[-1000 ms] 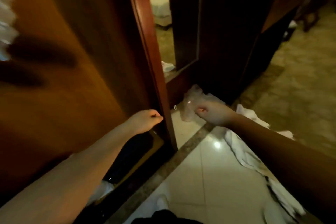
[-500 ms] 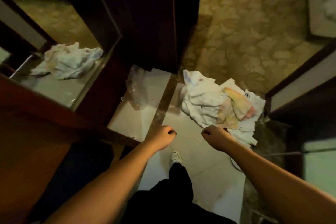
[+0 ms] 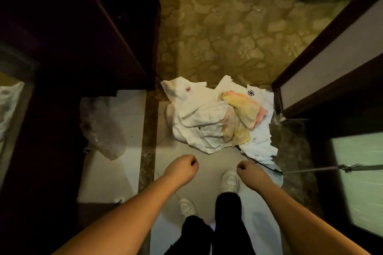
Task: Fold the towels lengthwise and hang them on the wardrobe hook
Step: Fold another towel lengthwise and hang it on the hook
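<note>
1. A heap of crumpled towels [image 3: 209,118] is seen lying on the floor, partly on the pale tiled floor [image 3: 172,159] and partly on the patterned carpet [image 3: 223,33] beyond it.
2. Most of the heap is white; a yellow towel [image 3: 242,109] with a pink edge is draped over its right part. A red emblem [image 3: 188,89] and a dark emblem [image 3: 251,93] are printed on two of the white pieces.
3. The left hand [image 3: 182,168] is held out above the tiles, just short of the heap. Its grip is clenched into a loose fist, and nothing is held in it.
4. The right hand [image 3: 249,172] is held level with the left, near the lower right edge of the heap. Its grip is likewise clenched, and nothing is held in it. The two hands are kept apart from each other and from the towels.
5. The dark wooden wardrobe [image 3: 87,27] is located to the left of the heap. No towel is seen hanging on it.
6. A crumpled clear plastic bag [image 3: 101,128] is lying on the tiles at the foot of the wardrobe, well to the left of the towels.
7. White shoes [image 3: 229,180] and dark trouser legs [image 3: 226,223] are visible below the hands.
8. A dark door frame [image 3: 323,47] is positioned to the right of the heap.
</note>
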Tool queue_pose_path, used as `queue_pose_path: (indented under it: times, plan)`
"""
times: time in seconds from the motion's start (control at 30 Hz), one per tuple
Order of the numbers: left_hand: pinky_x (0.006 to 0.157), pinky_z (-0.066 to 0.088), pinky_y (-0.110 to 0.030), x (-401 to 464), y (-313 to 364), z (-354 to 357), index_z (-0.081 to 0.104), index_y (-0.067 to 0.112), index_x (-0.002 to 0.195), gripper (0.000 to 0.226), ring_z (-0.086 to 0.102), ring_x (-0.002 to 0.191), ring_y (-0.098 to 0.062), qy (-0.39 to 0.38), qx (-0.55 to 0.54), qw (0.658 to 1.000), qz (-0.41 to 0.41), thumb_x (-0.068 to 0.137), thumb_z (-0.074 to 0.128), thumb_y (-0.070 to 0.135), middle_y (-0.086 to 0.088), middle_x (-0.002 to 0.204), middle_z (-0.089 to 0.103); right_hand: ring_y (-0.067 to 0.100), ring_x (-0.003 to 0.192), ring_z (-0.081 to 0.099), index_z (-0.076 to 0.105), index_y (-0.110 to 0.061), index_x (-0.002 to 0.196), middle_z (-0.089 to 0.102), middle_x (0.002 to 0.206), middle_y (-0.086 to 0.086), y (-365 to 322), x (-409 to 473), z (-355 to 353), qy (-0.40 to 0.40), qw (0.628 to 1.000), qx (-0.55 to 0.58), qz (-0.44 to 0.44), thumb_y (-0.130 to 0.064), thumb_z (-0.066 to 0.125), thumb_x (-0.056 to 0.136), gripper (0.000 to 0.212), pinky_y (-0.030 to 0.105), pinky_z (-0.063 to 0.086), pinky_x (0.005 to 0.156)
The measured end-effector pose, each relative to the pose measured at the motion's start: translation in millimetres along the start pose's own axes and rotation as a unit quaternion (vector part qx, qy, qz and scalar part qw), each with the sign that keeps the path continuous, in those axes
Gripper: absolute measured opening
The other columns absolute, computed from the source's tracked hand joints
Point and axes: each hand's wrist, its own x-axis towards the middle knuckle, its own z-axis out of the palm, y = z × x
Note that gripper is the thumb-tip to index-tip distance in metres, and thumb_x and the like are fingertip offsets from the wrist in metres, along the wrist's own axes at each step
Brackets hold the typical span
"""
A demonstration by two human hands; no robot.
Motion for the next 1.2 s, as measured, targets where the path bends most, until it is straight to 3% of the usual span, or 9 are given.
queue_pose_path:
  times: [0.13,0.27,0.4,0.57,0.67,0.77,0.87,0.97,1.2]
  plan:
    - [0.081,0.05,-0.036,101,15,24,0.066,0.01,0.101,0.027,0.061,0.097,-0.027,-0.025,0.023,0.999,0.021,0.097,0.047,0.03,-0.01,0.107,0.066,0.028,0.092,0.062,0.062,-0.014,0.083,0.064,0.093,0.011,38,89,-2,0.002,0.997,0.061,0.037,-0.02,0.051,0.097,0.019,0.031,0.043,0.072]
    - [0.072,0.042,-0.032,216,27,53,0.058,0.008,0.086,0.022,0.06,0.093,-0.03,-0.011,0.041,0.998,0.046,0.096,0.047,0.023,-0.013,0.099,0.065,0.03,0.094,0.063,0.066,-0.005,0.093,0.068,0.099,0.015,80,199,0,0.025,0.994,0.096,0.053,-0.021,0.055,0.097,0.02,0.03,0.041,0.072]
    - [0.076,0.043,-0.033,321,28,84,0.06,0.006,0.088,0.02,0.06,0.097,-0.031,0.009,0.063,0.996,0.057,0.095,0.048,0.021,-0.014,0.1,0.064,0.03,0.096,0.06,0.067,-0.002,0.107,0.066,0.112,0.018,107,297,1,0.036,0.994,0.093,0.044,-0.023,0.054,0.098,0.026,0.029,0.038,0.071]
    - [0.091,0.046,-0.036,421,19,112,0.057,0.011,0.125,0.032,0.053,0.116,-0.031,0.027,0.127,0.988,0.087,0.096,0.051,0.023,-0.01,0.13,0.054,0.031,0.117,0.057,0.06,-0.007,0.129,0.059,0.132,0.015,113,393,6,0.066,0.995,0.078,0.019,-0.025,0.057,0.096,0.038,0.033,0.044,0.089]
    - [0.096,0.045,-0.041,467,13,123,0.047,0.013,0.136,0.043,0.046,0.124,-0.031,0.047,0.178,0.976,0.119,0.095,0.054,0.024,-0.007,0.142,0.045,0.028,0.12,0.055,0.056,-0.013,0.135,0.054,0.136,0.011,99,433,12,0.081,0.994,0.027,-0.063,-0.027,0.058,0.096,0.041,0.034,0.045,0.097]
    - [0.093,0.04,-0.042,501,6,134,0.046,0.016,0.135,0.04,0.043,0.123,-0.033,0.066,0.262,0.952,0.142,0.099,0.048,0.033,-0.005,0.144,0.045,0.029,0.12,0.054,0.045,-0.02,0.146,0.049,0.139,0.009,78,467,25,0.089,0.984,-0.026,-0.149,-0.027,0.06,0.095,0.054,0.036,0.046,0.096]
    - [0.094,0.036,-0.042,519,-2,141,0.053,0.016,0.125,0.031,0.047,0.119,-0.033,0.053,0.347,0.928,0.123,0.101,0.043,0.033,-0.008,0.131,0.054,0.028,0.117,0.055,0.035,-0.027,0.152,0.053,0.135,0.007,60,488,38,0.073,0.982,-0.051,-0.166,-0.029,0.058,0.096,0.061,0.035,0.046,0.089]
    - [0.093,0.036,-0.041,526,-15,144,0.057,0.016,0.118,0.025,0.048,0.116,-0.031,0.054,0.399,0.905,0.137,0.101,0.043,0.027,-0.009,0.123,0.059,0.024,0.116,0.057,0.05,-0.026,0.141,0.059,0.133,0.004,53,498,48,0.074,0.979,-0.088,-0.17,-0.029,0.054,0.098,0.043,0.034,0.047,0.091]
    - [0.083,0.035,-0.036,483,-24,97,0.062,0.021,0.095,0.018,0.055,0.107,-0.03,0.082,0.33,0.929,0.147,0.097,0.05,0.034,-0.007,0.111,0.065,0.032,0.11,0.056,0.062,-0.015,0.121,0.056,0.125,0.015,24,455,32,0.153,0.95,-0.136,-0.236,-0.034,0.045,0.104,0.03,0.045,0.049,0.085]
